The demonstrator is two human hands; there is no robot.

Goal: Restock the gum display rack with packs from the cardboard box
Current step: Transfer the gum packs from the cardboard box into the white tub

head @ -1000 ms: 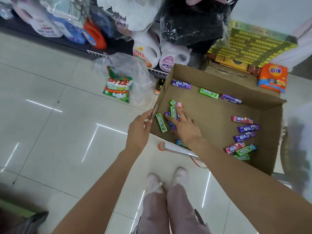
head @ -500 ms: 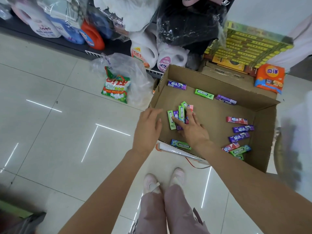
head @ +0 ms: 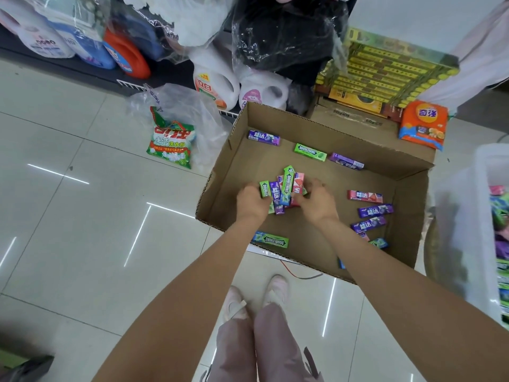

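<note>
Inside cardboard box (head: pixel 325 128), green, purple, pink gum packs (head: pixel 283 188)

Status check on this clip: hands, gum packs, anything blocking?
Left hand and right hand both gripping one bundle of gum packs inside the cardboard box. Loose packs scattered around. Nothing blocking.

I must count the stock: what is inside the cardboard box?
Loose gum packs lie in the cardboard box; both hands gather a bunch. Forearms cover some packs near the front wall.

"DOUBLEMINT" on the green gum pack (head: pixel 310 152); "益达" on the purple gum pack (head: pixel 264 137); "奇强" on the orange bag (head: pixel 423 123).
</note>
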